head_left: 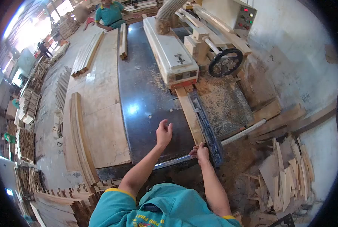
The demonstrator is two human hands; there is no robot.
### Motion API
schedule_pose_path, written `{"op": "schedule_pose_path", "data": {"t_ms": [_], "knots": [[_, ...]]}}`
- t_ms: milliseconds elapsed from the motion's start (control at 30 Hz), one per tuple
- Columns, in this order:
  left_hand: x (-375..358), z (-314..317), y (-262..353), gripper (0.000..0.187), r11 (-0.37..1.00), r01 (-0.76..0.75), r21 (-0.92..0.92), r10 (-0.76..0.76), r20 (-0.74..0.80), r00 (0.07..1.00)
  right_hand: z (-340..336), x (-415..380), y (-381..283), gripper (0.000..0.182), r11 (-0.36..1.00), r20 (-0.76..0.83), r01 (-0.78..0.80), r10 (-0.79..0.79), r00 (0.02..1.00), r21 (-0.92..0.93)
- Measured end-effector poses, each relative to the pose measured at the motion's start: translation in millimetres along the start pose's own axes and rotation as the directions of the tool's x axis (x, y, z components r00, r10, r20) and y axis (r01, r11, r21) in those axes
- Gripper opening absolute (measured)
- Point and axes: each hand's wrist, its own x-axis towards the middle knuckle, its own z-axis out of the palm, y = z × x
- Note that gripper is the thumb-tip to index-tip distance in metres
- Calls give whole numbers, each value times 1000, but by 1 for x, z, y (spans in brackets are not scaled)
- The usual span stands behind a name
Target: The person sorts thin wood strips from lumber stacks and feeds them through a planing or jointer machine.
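Observation:
A long wooden board (pixel 188 113) lies on the dark metal machine table (pixel 146 102), running along the metal guide fence (pixel 205 126). Its far end is hidden under the white machine housing (pixel 172 56). At the near end of the board, my right hand (pixel 202 153) has its fingers closed on the wood, beside the fence. My left hand (pixel 164 132) is over the metal table, left of the board and apart from it. Its fingers are spread, with nothing in them.
A handwheel (pixel 225 62) and control box (pixel 246 15) are on the machine's right. Wooden strips (pixel 80 132) lie on the left wooden table (pixel 104 125); more boards (pixel 87 55) lie farther back. Scrap wood (pixel 290 174) is heaped at right. A co-worker (pixel 110 14) stands beyond the table.

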Motion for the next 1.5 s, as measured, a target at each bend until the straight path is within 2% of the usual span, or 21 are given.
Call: {"op": "schedule_pose_path", "data": {"t_ms": [133,167,300,367,433,467,500,533,567,633,767,833,867,900,1033,1067,1100,1167,1400,1433,1500], "knots": [[-55,-98,-26,28,988,152,28,-142,-218,965,17,28,-13,63,997,60,37,-41,997,62],[-66,-122,-52,25,976,206,-66,-216,-278,936,21,36,-16,65,996,77,29,-36,996,82],[-114,-225,-93,20,947,313,-76,-277,-686,673,38,53,-12,73,982,126,87,-109,986,169],[-140,-275,-134,16,903,419,-92,-319,-797,513,48,27,-17,72,984,177,173,-180,968,52],[-168,-315,-209,15,782,282,-555,-622,-723,301,50,-6,-13,71,964,328,265,-259,908,26],[-183,-335,-211,15,786,276,-553,-616,-738,276,49,-20,-7,71,965,354,260,-249,902,16],[-194,-357,-212,18,533,113,-839,-843,-514,160,45,-33,-1,70,944,379,327,-285,881,-51],[-202,-375,-210,22,196,-85,-977,-972,-205,114,39,-39,9,69,913,399,393,-320,859,-113],[-205,-389,-209,29,133,-330,-934,-987,-156,43,34,-44,20,69,912,406,394,-319,857,-116],[-216,-403,-192,29,148,-473,-869,-948,-260,181,16,-46,43,67,850,421,454,-321,848,-266],[-224,-409,-184,29,18,-480,-877,-958,-152,243,-18,-49,77,65,850,427,449,-310,850,-276],[-229,-409,-184,31,-68,-364,-929,-944,-58,324,-25,-58,85,64,853,402,436,-306,863,-287],[-236,-406,-184,28,-173,-208,-963,-828,28,560,-27,-61,88,62,860,403,426,-297,866,-281],[-235,-399,-182,28,-175,-207,-962,-828,30,560,-26,-64,89,62,859,402,427,-298,866,-282],[-237,-333,-154,23,74,238,-968,-754,103,649,-10,-74,96,56,846,427,422,-268,864,-325],[-236,-314,-142,23,44,241,-970,-775,119,621,-3,-72,100,51,837,487,442,-253,836,-323],[-237,-301,-128,24,198,355,-914,-683,132,718,5,-73,102,46,827,544,462,-238,804,-320],[-235,-274,-98,30,298,474,-828,-627,205,751,26,-79,105,42,813,598,480,-214,773,-330],[-256,-200,-33,45,360,636,-682,-506,430,748,85,-127,93,30,784,780,556,-154,606,-277],[-262,-195,-20,46,489,653,-579,-540,387,747,83,-125,96,30,784,779,555,-154,607,-278],[-268,-186,-6,47,746,653,-133,-601,289,745,78,-123,105,36,790,814,550,-117,569,-271]]}}
